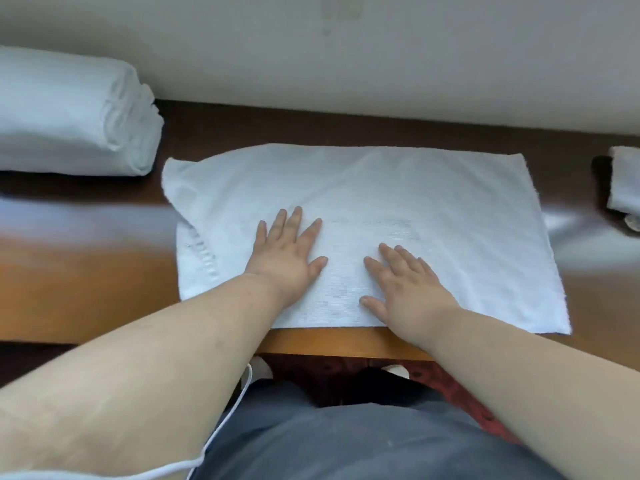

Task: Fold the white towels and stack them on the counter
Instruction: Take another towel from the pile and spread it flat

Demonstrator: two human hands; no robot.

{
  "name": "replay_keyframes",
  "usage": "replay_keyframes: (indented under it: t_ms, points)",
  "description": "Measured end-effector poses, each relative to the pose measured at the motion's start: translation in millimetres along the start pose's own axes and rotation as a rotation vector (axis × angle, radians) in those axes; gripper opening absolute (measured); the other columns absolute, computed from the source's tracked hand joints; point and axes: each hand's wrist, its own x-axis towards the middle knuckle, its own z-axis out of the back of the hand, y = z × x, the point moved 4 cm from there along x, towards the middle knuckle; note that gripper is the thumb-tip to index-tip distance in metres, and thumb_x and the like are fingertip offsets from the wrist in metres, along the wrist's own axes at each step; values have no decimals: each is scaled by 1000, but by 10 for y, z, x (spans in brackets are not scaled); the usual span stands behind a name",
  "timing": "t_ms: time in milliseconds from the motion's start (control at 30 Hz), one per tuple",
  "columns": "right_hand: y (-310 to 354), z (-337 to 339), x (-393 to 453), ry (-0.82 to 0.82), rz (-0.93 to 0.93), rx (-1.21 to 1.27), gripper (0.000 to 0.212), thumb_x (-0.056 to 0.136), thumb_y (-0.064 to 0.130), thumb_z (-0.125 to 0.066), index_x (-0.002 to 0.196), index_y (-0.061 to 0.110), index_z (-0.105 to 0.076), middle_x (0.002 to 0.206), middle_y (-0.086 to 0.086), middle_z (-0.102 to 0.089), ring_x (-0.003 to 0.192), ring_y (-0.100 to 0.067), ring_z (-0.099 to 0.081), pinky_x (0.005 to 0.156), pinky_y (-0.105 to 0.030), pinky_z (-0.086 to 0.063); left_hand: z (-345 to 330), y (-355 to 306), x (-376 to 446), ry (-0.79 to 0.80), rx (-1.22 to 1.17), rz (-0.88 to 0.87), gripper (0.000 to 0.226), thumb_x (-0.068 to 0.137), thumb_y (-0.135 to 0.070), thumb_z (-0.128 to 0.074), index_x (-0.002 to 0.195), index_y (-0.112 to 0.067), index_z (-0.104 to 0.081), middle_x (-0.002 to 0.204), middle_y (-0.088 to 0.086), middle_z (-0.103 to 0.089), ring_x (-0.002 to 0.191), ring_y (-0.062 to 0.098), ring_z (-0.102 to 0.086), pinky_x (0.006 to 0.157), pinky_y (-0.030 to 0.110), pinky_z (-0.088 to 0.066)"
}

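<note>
**Both palms flat on a spread towel**

We look down on a glossy brown wooden counter (pixel 86 271) that runs along a pale wall (pixel 415 64). In the middle of it lies a white towel (pixel 433 209), spread out flat, its near edge close to the counter's front edge and its far left corner turned over in a soft fold.

Our left hand (pixel 287 251) rests palm down on the towel's left half, fingers straight and spread, grasping nothing. Our right hand (pixel 408 289) lies beside it, also palm down with fingers straight, pressing the cloth near its front edge and gripping nothing. The two hands are near each other but apart.

At the far left of the counter sits a stack of folded towels (pixel 69 116), against the wall and well apart from the spread one. At the right edge of the view we see part of another folded white cloth (pixel 625 181).

Below the counter are our grey trousers (pixel 346 445), and a white cord (pixel 239 403) hangs at our left side.
</note>
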Motion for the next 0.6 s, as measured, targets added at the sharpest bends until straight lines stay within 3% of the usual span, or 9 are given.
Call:
replay_keyframes:
  t_ms: [133,233,333,500,600]
  points:
    - [422,27,224,-154,-5,-7,68,93,64,-24,154,33,-20,166,4,-3,151,-17,5,123,-40,3,-20,415,-188,-20,-95,54,69,95,-63,-16,154,-37,10,163,0,18,148,23,20,118,47,13]
    - [697,-58,344,-88,78,-34,70,92,65,-20,155,35,-9,166,4,6,151,-15,14,119,-38,10,159,698,-174,-152,-220,137,64,99,-56,-24,156,-34,-4,165,1,4,150,22,9,120,42,6]
    - [856,-201,393,-26,21,-63,75,90,68,-10,155,36,10,163,7,23,148,-16,26,119,-43,14,402,1091,18,-264,-261,282,64,100,-50,-32,156,-28,-10,164,6,-3,150,26,1,121,42,-2]
    - [883,-229,370,-38,-91,-61,76,88,69,-4,153,36,19,160,7,31,147,-18,29,120,-46,12,553,1470,446,17,-102,271,72,99,-58,-24,157,-22,-2,164,11,8,150,31,5,120,50,-9]
    - [881,-218,367,-19,-88,-54,75,87,69,-1,151,39,23,151,11,41,141,-13,40,118,-44,17,620,1568,680,44,-76,234,77,96,-63,-29,156,-28,3,164,3,15,150,28,13,117,58,-6]
